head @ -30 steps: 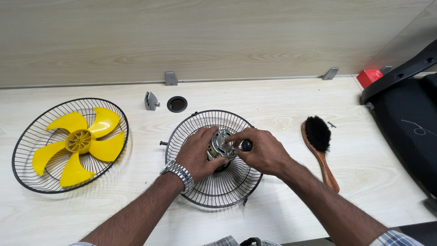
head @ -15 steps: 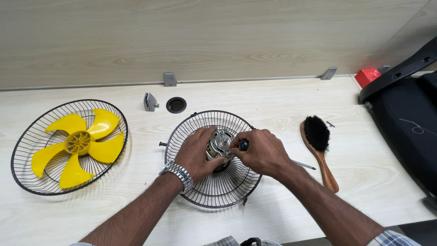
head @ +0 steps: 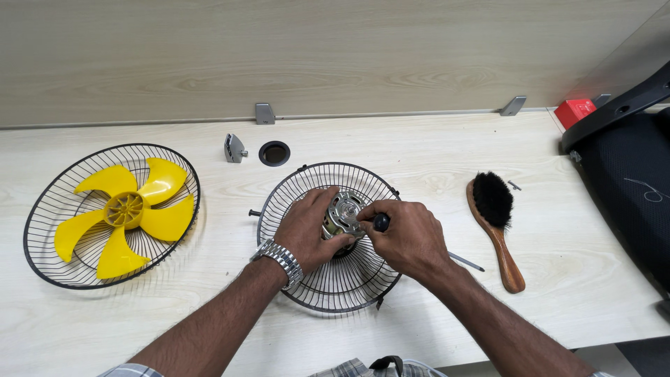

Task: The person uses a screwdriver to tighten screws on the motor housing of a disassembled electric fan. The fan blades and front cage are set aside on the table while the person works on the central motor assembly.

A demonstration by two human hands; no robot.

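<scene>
While both hands worked at the middle of the desk, the scene stood as follows.

Left hand: the left hand (head: 307,230) was curled around the side of the metal motor (head: 341,215), fingers clamped on its housing; a steel watch (head: 279,257) sat on the wrist.
Right hand: the right hand (head: 405,237) was closed on a screwdriver (head: 381,223), black handle end showing at the thumb, thin shaft sticking out behind the wrist toward the brush.
Motor: centred in the black wire guard (head: 335,286), which lay flat on the desk.
Red box: a small red block (head: 575,110) stood at the far right desk edge, beside a black chair (head: 628,167).
Other parts: a second wire guard (head: 49,216) held the yellow fan blade (head: 125,213), well apart to the left; a wooden brush (head: 497,227) lay to the right, with a small screw (head: 514,185) near it.
Desk: pale wood-grain desk (head: 419,153), with a round cable hole (head: 274,153) and a grey bracket (head: 234,148) near the back.
Room: pale wood panel (head: 335,56) rose behind the desk, fixed by grey clips.
</scene>
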